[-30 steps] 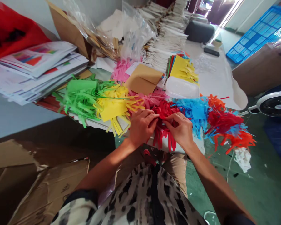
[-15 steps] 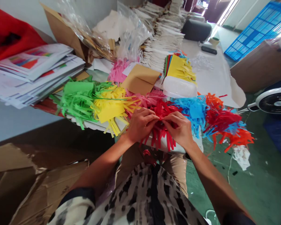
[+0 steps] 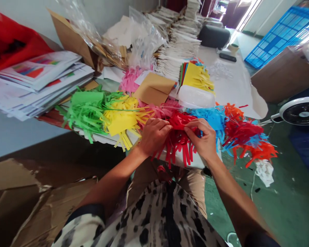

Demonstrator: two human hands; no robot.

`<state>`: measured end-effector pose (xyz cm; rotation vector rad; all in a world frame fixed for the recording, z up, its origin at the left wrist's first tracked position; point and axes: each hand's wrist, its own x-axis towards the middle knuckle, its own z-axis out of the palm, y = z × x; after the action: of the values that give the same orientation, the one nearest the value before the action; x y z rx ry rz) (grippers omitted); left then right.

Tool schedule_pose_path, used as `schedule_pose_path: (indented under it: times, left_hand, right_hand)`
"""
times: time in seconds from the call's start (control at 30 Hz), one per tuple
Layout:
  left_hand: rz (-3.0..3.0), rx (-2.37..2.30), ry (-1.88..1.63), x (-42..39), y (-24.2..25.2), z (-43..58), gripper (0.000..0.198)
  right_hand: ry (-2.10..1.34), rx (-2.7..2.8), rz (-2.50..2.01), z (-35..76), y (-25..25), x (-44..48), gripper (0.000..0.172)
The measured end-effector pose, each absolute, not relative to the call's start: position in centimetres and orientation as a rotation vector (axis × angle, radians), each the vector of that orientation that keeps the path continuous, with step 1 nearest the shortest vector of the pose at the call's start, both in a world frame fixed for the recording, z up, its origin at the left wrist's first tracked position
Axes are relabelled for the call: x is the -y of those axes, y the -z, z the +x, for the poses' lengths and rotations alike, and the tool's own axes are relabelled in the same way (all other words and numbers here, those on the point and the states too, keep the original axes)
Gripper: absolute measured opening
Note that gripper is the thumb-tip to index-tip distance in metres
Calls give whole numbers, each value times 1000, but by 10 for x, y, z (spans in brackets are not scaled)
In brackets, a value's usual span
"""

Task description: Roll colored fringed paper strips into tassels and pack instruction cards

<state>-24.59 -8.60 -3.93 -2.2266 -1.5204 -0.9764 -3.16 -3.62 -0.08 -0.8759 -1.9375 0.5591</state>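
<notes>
- No legible words, labels, brands or numbers anywhere in the frame
- Ten o'clock: stack of white printed paper sheets showing multicoloured bar graphics, its small print unreadable
- Ten o'clock: glossy red plastic bag bearing dark printed marks, too folded to read
- Twelve o'clock: clear plastic bag with faint blue print, too blurred to read

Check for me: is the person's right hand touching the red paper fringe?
Touching: the head view shows the right hand closed on the red paper fringe, with the strips bunched under its fingers.
</notes>
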Motion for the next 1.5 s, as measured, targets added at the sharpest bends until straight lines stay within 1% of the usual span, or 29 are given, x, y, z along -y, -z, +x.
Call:
schedule_pose_path:
  times: [0.1,0.2,0.3,0.43,0.53,0.7,0.83,0.93,1.0,1.1,1.17,1.2,1.27,1.37,1.5]
  left_hand:
    - [-2244,1487,997,83,38,-249,13]
    - [-2324,1472,1145,80,30,-250,13]
    - [-2416,1494,1273,79,25,-250,17]
    - [-2522,1445,1309,76,30,-253,21]
    - [-2572,1407,1245,73,36,-258,21]
    - [-2588,1467,1050,70,33,-258,16]
    - [-2537,1587,949,67,29,-253,25]
    - [-2544,1620,937,65,30,-252,23]
    - [-2570,1615,1056,64,30,-253,19]
    - [-2601,1578,1454,65,29,-254,15]
    - [-2617,1566,1604,66,27,-253,12]
    - [-2626,1568,1580,65,27,-253,10]
    - [-2633,1569,1382,64,28,-252,8]
    - [-2605,1552,1128,61,32,-251,13]
    - [-2552,1510,954,62,34,-252,18]
  right_hand:
    - [-531,1958,-824,-27,-10,31,5]
    - [-505,2043,-767,-25,-17,27,5]
    - [-498,2118,-738,-28,-16,26,5]
    - [-526,2071,-753,-31,-7,28,5]
    - [-565,2028,-749,-30,-8,27,4]
    - [-601,2000,-671,-29,-19,26,5]
    - [-693,1971,-645,-30,-25,26,7]
    - [-788,1874,-658,-29,-27,22,4]
    - [-792,1817,-686,-28,-28,18,1]
    - [-760,1841,-730,-28,-28,14,3]
    - [-767,1868,-744,-29,-26,13,3]
    - [-775,1872,-743,-30,-26,14,3]
    - [-780,1866,-726,-32,-26,17,4]
    - [-747,1866,-697,-32,-30,22,6]
    - [-688,1784,-714,-26,-38,21,3]
